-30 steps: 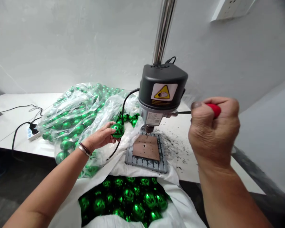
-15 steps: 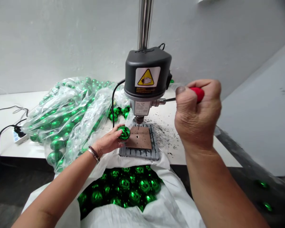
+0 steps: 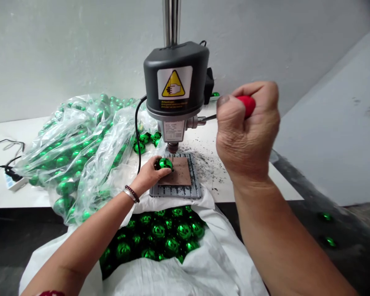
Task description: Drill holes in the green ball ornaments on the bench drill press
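Observation:
My left hand (image 3: 151, 172) grips a shiny green ball (image 3: 165, 164) between thumb and fingers, over the left part of a brown board (image 3: 181, 174). That board lies on the grey slotted base (image 3: 195, 191) of a small drill press (image 3: 175, 78). Just above and right of the ball is the drill chuck (image 3: 172, 147) with its thin bit; whether bit and ball touch, I cannot tell. My right hand (image 3: 249, 131) is closed around the red knob (image 3: 246, 106) of the press's feed lever, raised to the right of the motor housing.
A white sack (image 3: 225, 246) full of green balls (image 3: 158, 230) hangs open below the table edge. Clear plastic bags (image 3: 77, 135) of balls cover the table's left side. Dark shavings (image 3: 206, 164) lie around the base. A power strip (image 3: 15, 183) is far left; loose balls (image 3: 329, 241) lie lower right.
My left hand has brought the green ball rightward over the board, closer to the bit. My right hand stays on the red knob. The whole view has shifted slightly.

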`<state>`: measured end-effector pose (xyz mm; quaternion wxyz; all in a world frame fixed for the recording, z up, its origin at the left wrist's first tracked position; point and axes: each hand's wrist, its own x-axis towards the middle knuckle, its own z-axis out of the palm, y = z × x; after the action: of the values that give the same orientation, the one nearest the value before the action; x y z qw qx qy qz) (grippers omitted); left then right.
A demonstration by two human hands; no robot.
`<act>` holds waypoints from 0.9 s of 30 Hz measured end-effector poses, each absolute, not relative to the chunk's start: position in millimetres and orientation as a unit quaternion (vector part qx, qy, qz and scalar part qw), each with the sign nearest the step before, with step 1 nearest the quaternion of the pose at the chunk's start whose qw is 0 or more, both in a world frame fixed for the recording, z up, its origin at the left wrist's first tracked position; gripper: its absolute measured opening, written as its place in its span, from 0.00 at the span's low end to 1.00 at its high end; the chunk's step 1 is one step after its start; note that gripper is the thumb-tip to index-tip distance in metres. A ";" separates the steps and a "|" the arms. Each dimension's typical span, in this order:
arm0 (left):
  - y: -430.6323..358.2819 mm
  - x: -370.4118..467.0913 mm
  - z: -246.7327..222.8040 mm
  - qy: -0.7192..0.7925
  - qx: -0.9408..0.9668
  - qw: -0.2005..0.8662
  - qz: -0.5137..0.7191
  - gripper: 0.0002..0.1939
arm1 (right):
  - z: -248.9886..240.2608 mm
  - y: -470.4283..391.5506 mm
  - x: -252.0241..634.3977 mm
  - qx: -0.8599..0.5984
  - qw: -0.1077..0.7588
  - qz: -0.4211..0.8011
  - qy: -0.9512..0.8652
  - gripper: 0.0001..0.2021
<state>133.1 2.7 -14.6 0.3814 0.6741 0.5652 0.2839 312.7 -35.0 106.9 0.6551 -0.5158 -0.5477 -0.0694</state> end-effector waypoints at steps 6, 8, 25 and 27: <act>4.9 139.1 -19.7 0.574 0.697 0.344 0.257 0.26 | 110.4 -38.7 312.7 -0.533 0.636 -0.065 -0.555 0.08; 5.9 140.3 -21.3 0.569 0.699 0.338 0.271 0.27 | 110.4 -39.5 312.9 -0.528 0.638 -0.065 -0.556 0.07; 9.1 139.4 -25.3 0.500 0.748 0.369 0.235 0.32 | 111.4 -39.8 312.2 -0.503 0.663 -0.028 -0.554 0.07; 13.2 137.2 -26.3 0.513 0.728 0.392 0.232 0.32 | 111.3 -39.3 313.0 -0.494 0.669 -0.030 -0.555 0.07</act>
<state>137.2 13.2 -26.3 0.3916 0.7275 0.5132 0.2325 313.0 -39.3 111.3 0.6686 -0.4940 -0.5550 -0.0296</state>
